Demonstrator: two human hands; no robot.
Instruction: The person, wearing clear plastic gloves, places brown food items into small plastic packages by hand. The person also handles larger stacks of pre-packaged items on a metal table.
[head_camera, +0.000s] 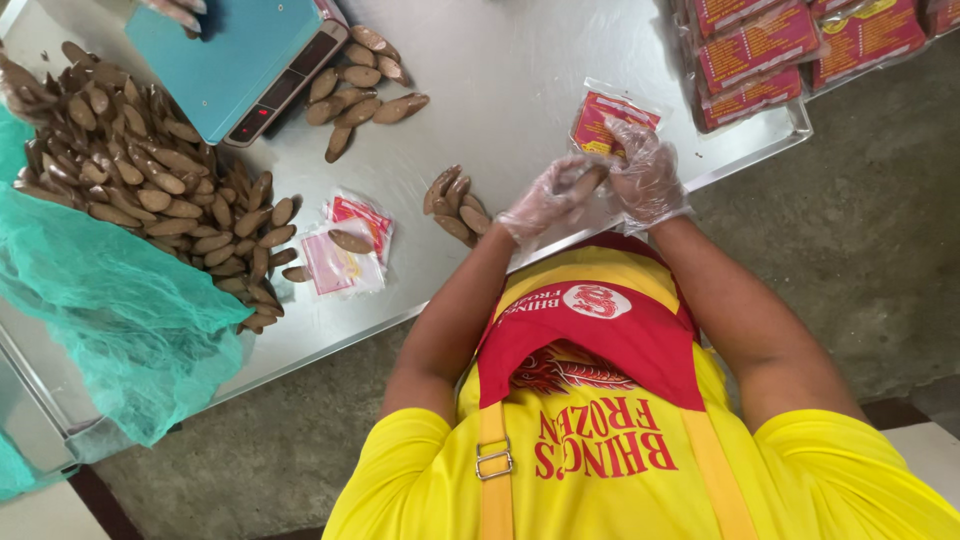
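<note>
Brown, oblong roll (588, 178) lies slantwise, gripped by left hand (545, 198); right hand (646, 172) pinches clear pouch (612, 118).

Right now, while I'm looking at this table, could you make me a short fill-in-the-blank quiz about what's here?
1. The left hand and the right hand both wear clear plastic ___.
2. The pouch just beyond the right hand carries a ___ label.
3. The left hand's fingers pinch a ___ piece.
4. Under the apron straps, the person's shirt is ___.
Missing words: gloves; red; brown; yellow.
</note>
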